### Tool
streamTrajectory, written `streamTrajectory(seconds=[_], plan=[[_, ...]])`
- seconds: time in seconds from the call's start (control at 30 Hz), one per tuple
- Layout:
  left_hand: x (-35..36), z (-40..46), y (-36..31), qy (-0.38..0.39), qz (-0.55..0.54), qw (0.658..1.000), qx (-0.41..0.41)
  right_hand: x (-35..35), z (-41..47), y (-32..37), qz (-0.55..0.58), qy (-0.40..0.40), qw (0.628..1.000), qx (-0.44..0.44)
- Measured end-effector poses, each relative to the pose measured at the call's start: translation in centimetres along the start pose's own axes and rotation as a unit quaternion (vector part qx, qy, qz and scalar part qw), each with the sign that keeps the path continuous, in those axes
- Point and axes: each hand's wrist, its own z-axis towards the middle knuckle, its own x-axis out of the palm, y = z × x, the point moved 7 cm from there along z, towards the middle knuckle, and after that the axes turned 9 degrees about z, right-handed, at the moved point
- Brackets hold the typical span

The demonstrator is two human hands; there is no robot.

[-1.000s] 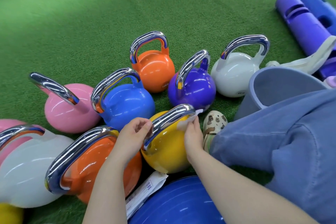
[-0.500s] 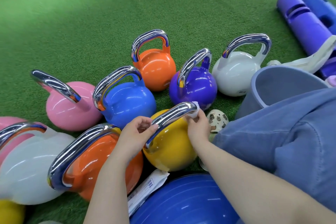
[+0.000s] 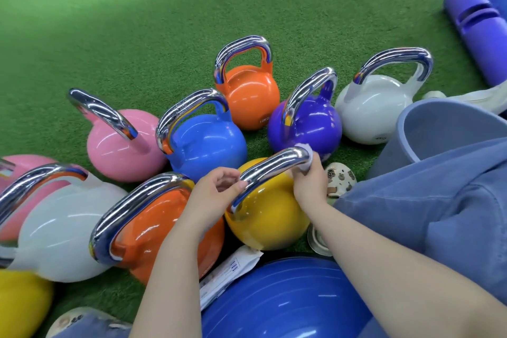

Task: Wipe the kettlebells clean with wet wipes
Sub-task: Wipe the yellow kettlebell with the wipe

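A yellow kettlebell [image 3: 270,221] with a chrome handle [image 3: 270,170] stands on the green turf in front of me. My left hand [image 3: 212,195] grips the near end of that handle. My right hand [image 3: 311,181] presses a white wet wipe [image 3: 307,156] against the handle's far bend. Around it stand several more kettlebells: orange [image 3: 170,230], blue [image 3: 207,143], purple [image 3: 310,125], a far orange one [image 3: 251,92], pink [image 3: 120,143] and white ones [image 3: 374,110] [image 3: 63,230].
A wet wipe pack [image 3: 227,276] lies between the near orange kettlebell and a big blue ball [image 3: 285,302]. A grey-blue bucket [image 3: 439,129] stands at right behind my blue-trousered knee [image 3: 428,208]. Purple rollers [image 3: 472,27] lie far right. My patterned shoe [image 3: 340,178] is beside the yellow kettlebell.
My right hand has slid the wipe up along the handle, from its right side to the far bend. My left hand stays on the handle. The view has shifted slightly.
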Motion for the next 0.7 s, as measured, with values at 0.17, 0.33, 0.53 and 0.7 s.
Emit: streamTrajectory(seconds=[0.17, 0.33, 0.53, 0.7], plan=[[0.2, 0.1, -0.1, -0.011, -0.017, 1.0, 0.002, 3.5, -4.6, 5.5, -0.178, -0.019, 0.898, -0.401], [0.2, 0.2, -0.1, 0.015, -0.038, 0.999, 0.007, 5.6, -8.0, 5.8, -0.235, -0.004, 0.788, -0.569], [-0.7, -0.1, 0.1, -0.029, -0.051, 0.998, -0.002, 0.7, -0.6, 3.6, -0.117, -0.007, 0.968, -0.223], [-1.5, -0.6, -1.0, -0.078, -0.072, 0.994, 0.029, 0.4, -1.3, -0.1, -0.019, -0.023, 1.0, -0.006]])
